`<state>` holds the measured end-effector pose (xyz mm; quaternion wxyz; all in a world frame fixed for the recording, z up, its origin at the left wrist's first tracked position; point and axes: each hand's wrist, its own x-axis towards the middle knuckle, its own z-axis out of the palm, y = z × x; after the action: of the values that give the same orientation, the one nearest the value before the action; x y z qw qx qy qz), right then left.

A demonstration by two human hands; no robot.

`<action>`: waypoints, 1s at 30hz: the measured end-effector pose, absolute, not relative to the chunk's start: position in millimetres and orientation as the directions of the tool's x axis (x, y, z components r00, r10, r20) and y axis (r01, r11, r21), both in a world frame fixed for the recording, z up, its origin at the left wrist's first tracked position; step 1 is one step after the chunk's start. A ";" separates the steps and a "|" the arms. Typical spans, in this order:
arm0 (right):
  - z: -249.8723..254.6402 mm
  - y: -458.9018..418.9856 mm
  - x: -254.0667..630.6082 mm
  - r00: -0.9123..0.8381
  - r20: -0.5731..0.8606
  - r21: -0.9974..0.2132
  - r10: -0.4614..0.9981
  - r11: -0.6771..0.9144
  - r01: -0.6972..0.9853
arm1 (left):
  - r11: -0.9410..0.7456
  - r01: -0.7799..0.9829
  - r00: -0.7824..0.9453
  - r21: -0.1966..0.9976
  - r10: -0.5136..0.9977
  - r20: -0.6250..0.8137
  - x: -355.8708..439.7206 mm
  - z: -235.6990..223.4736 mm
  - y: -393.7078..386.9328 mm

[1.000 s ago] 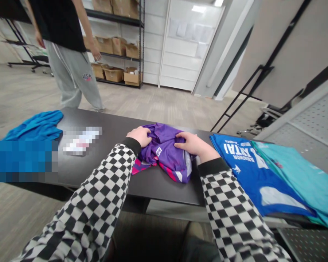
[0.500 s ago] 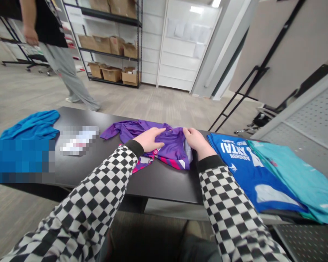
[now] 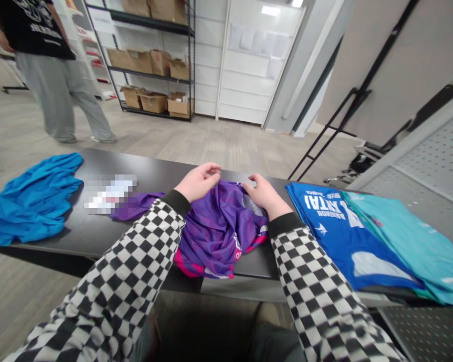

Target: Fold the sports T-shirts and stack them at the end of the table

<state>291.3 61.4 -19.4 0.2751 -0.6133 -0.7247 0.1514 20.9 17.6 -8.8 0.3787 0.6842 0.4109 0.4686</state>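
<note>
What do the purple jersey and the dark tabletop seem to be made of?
The purple sports jersey looks like thin synthetic knit, probably polyester, with a slight sheen along its soft folds. The dark tabletop looks like smooth laminate, satin finish, faintly reflecting the light; its core can't be seen.

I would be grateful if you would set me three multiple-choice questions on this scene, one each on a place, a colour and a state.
1. Where does the crumpled bright blue garment lie?
A. on the floor
B. on the black table
C. on a shelf

2. What is the main colour of the crumpled shiny jersey near the left hand and right hand?
A. purple
B. green
C. orange

3. What state is that jersey in?
A. folded flat
B. on a hanger
C. bunched up

1: B, it rests at the table's left end.
2: A, purple fabric dominates, with pink edges.
3: C, its fabric lies in loose rumples.
</note>
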 end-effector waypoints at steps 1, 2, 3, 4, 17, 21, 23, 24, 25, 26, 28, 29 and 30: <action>-17.2 62.4 292.0 -0.054 0.194 -0.537 0.980 0.152 0.830 | -0.435 0.347 0.226 0.831 0.899 0.376 24.0 -16.6 24.1; -14.8 63.9 293.6 -0.014 0.182 -0.515 0.983 0.108 0.850 | -0.478 0.472 0.284 0.741 0.878 0.385 27.1 -23.6 29.2; -12.4 65.8 296.1 0.023 0.176 -0.494 0.984 0.068 0.867 | -0.509 0.568 0.361 0.647 0.860 0.360 30.0 -29.4 33.1; -10.2 68.2 299.7 0.052 0.175 -0.476 0.983 0.038 0.879 | -0.527 0.633 0.420 0.567 0.849 0.321 32.6 -33.6 35.8; -4.1 50.2 314.1 -0.559 -0.158 -0.815 0.814 0.212 0.540 | -0.489 0.649 -0.027 0.583 0.751 0.660 10.2 -23.5 52.2; -6.7 49.2 312.9 -0.499 -0.095 -0.906 0.862 0.133 0.402 | -0.547 0.608 -0.145 0.575 0.636 0.758 7.4 -17.8 51.0; -7.5 48.4 314.1 -0.466 -0.074 -0.955 0.882 0.073 0.288 | -0.596 0.512 -0.154 0.618 0.645 0.749 7.5 -15.6 48.4; -7.2 47.7 314.5 -0.463 -0.074 -0.969 0.883 0.046 0.242 | -0.616 0.425 -0.134 0.664 0.682 0.719 7.8 -14.7 46.2; -6.4 46.9 314.7 -0.464 -0.071 -0.978 0.883 0.030 0.205 | -0.615 0.317 -0.087 0.722 0.739 0.668 8.2 -13.7 43.4; -5.2 46.2 314.7 -0.461 -0.059 -0.984 0.886 0.026 0.175 | -0.582 0.208 -0.009 0.786 0.803 0.596 8.7 -12.6 40.0; -1.6 45.3 314.1 -0.428 -0.023 -0.991 0.903 0.038 0.131 | -0.450 0.078 0.208 0.890 0.880 0.426 10.6 -10.1 32.1; 0.4 45.0 313.5 -0.404 -0.011 -0.992 0.915 0.040 0.116 | -0.398 0.083 0.309 0.914 0.882 0.356 11.8 -8.9 28.1; 2.5 44.7 313.0 -0.375 -0.006 -0.994 0.927 0.037 0.107 | -0.379 0.128 0.378 0.917 0.873 0.308 13.3 -7.8 24.6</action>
<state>313.0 44.7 2.5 0.3705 -0.4187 -0.6175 0.5533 13.3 24.6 -7.8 0.4315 0.7092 0.3528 0.4316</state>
